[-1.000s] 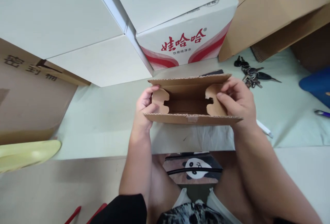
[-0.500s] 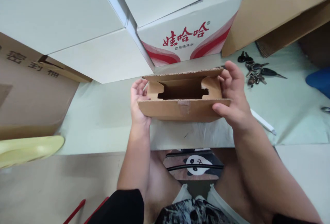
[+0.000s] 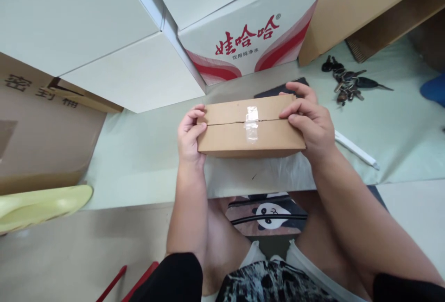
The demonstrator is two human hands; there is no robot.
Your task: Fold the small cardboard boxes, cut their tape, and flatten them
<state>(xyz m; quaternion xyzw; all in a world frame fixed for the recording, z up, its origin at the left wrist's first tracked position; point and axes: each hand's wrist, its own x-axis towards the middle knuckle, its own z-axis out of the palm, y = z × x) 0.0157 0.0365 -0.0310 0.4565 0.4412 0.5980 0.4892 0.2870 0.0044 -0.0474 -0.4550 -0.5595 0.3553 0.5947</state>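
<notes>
A brown cardboard box [image 3: 225, 136] is between my hands over the table, its two top flaps folded down so that they meet along a thin seam. A strip of clear tape [image 3: 252, 119] crosses that seam near the middle. My left hand [image 3: 190, 133] grips the box's left end, thumb at the seam. On the right end, my right hand [image 3: 311, 123] has its thumb and a finger on the top flaps and other fingers behind. The box's inside is hidden.
Behind the box lies a flat dark object [image 3: 283, 88]. A bunch of keys [image 3: 347, 82] and a white stick-like object [image 3: 358, 150] lie to the right. A white-and-red carton [image 3: 246, 47] stands at the back, a yellow-green object [image 3: 45, 202] at left.
The box's top flaps stood open with the inside showing; now they are folded down and meet. My right thumb and fingers have moved onto the top.
</notes>
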